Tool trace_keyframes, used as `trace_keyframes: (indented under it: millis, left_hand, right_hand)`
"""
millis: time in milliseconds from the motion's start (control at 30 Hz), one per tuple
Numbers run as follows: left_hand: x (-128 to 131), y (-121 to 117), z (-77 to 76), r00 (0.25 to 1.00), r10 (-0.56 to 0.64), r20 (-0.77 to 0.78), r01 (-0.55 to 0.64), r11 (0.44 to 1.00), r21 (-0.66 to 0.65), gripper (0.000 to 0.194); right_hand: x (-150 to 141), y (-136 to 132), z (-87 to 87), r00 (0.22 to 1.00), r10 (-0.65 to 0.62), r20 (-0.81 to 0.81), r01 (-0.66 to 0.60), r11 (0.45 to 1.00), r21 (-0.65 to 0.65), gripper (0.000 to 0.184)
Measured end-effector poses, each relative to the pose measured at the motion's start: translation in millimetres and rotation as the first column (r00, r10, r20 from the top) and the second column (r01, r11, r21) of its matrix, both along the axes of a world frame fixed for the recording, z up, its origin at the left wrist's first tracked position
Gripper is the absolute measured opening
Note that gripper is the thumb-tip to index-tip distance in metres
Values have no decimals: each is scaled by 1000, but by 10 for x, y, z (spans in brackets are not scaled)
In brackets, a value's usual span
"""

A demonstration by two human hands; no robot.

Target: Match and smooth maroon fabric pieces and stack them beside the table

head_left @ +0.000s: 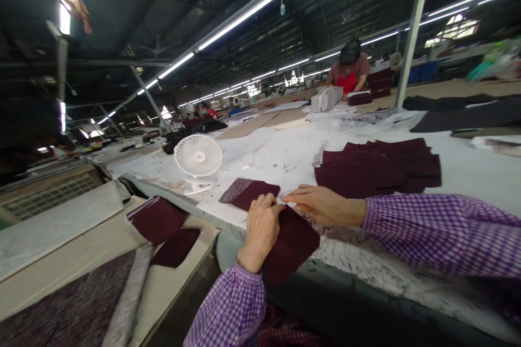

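A dark maroon fabric piece point(291, 246) hangs over the near edge of the white worktable point(285, 157). My left hand point(261, 227) lies on its upper left part, fingers bent and pressing the cloth down. My right hand point(321, 204) rests flat beside it, fingers stretched out toward the left along the piece's top edge. Just beyond the hands lies another maroon piece point(249, 192) with a paler, patterned corner. A spread stack of the same maroon pieces point(378, 167) lies to the right, past my right wrist.
A small white desk fan point(198, 160) stands left of the hands. Lower left, a side table point(81, 260) holds two maroon pieces point(157, 218) and patterned cloth. A person in red point(349, 73) works at the far end. A metal post point(411, 32) rises at right.
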State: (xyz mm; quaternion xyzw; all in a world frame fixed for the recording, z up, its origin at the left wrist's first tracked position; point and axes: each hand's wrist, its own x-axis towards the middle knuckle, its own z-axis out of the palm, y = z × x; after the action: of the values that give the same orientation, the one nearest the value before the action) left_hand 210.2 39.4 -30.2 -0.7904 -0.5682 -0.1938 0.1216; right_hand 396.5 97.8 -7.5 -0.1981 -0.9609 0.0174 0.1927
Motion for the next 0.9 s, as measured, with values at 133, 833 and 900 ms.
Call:
trace_keyframes:
  millis: [133,833,900]
  left_hand:
    - [20,-1,11,1000,23,5,-23,1000,-1,30]
    - [-591,-360,-112,961,-114,252,88,990,112,29]
    - [-590,-364,-120,969,-113,220,85,988,132,30]
  right_hand:
    - [-64,-88,-33,996,-24,81,18,998,68,33]
    - [-165,-30,209,935,-28,354,19,999,27,42]
    - [-196,-10,279,910,-8,416,1,1000,18,46]
